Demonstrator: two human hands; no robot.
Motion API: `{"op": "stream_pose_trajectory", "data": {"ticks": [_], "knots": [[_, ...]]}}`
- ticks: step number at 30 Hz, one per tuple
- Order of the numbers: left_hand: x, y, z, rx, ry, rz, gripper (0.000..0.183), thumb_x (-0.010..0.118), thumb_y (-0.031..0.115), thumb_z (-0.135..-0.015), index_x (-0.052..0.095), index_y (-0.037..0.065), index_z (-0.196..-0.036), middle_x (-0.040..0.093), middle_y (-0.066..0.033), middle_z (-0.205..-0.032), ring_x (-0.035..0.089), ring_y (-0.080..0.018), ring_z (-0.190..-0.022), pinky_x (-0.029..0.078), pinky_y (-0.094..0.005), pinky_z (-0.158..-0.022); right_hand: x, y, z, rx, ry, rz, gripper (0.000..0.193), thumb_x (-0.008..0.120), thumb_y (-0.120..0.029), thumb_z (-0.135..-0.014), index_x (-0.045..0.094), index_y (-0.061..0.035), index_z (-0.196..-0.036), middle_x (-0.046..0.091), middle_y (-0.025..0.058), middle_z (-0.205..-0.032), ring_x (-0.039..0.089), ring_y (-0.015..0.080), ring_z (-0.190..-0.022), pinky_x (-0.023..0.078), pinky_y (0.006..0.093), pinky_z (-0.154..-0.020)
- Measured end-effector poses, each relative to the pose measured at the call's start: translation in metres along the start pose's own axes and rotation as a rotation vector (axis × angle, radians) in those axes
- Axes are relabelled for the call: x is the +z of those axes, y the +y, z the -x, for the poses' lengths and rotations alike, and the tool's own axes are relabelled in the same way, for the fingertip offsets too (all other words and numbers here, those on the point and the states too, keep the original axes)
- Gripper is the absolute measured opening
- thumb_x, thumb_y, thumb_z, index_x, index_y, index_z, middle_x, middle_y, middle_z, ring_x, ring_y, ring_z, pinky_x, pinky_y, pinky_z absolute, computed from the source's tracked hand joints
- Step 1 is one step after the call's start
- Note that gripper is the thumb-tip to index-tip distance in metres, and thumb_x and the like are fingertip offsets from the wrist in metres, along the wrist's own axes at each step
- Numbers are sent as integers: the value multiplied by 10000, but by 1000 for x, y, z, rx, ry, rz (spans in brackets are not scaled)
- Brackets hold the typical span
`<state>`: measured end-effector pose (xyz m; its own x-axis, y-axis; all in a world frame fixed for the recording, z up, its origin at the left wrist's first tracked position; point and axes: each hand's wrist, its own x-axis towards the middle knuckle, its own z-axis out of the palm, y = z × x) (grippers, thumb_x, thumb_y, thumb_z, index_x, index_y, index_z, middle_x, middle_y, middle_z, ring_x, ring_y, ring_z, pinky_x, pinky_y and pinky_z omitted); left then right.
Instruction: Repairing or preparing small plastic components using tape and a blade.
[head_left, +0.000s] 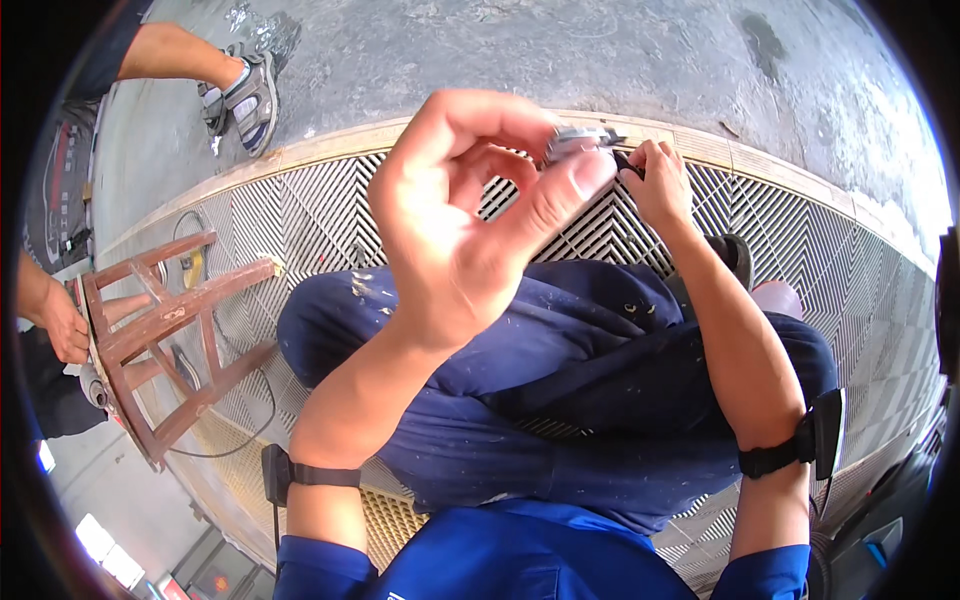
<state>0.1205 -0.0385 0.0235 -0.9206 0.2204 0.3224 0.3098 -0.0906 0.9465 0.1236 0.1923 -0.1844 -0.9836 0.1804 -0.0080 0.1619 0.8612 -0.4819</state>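
Raised close to the camera, my left hand (450,225) pinches a small silver metal part (575,143) between thumb and forefinger. The part looks rounded and is blurred; its exact kind does not show. Just to the right and farther off, my right hand (662,190) has its fingers drawn together beside a small dark piece (626,164), which seems to be between the fingertips. Whether that dark piece joins the silver part is hidden by the left thumb.
My crossed legs in dark trousers (560,370) rest on a slatted grey mat (330,205) with a wooden edge strip (330,146). At left, another person's hand (62,325) touches a reddish-brown wooden stool frame (160,325); a cable (272,400) curves beside it. A sandalled foot (250,105) stands beyond.
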Motion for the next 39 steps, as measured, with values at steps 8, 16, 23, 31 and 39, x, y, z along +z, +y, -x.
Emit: {"op": "stream_pose_trajectory", "data": {"ticks": [8,16,23,31,39], "knots": [[-2,0,-3,-473,-2,402,185,665,143,-995,648,14,-1126,722,-80,-941,717,-176,-857,562,-275,-779,-8,0,-6,138,-192,-143,241,746,-147,-808,659,-74,-1021,701,102,-871,674,312,-912,523,435,-804],[-7,-2,-2,-536,39,423,116,671,129,-990,666,44,-1069,730,-96,-969,696,-170,-881,526,-259,-797,-6,6,-6,119,-195,-172,195,735,-156,-797,691,-66,-964,714,104,-855,692,302,-877,534,419,-790],[-9,-5,-2,-494,110,410,134,756,87,-922,651,51,-997,735,-87,-1009,693,-117,-880,537,-235,-776,-18,-4,-13,140,-130,-193,180,714,-168,-830,689,-42,-956,708,115,-826,695,286,-818,534,407,-769],[-10,-22,-12,-598,80,330,201,638,34,-970,628,20,-1170,669,-68,-1043,661,-135,-1001,559,-283,-874,-46,-32,-17,113,-131,-371,208,751,-168,-847,688,6,-943,706,123,-814,673,229,-750,539,350,-742],[2,-133,-88,-569,-141,-179,154,733,104,-923,693,14,-1042,730,-74,-949,696,-138,-892,530,-260,-813,-79,-13,-76,90,-191,-322,228,728,-203,-894,674,5,-972,711,127,-813,665,225,-727,525,370,-704]]}}
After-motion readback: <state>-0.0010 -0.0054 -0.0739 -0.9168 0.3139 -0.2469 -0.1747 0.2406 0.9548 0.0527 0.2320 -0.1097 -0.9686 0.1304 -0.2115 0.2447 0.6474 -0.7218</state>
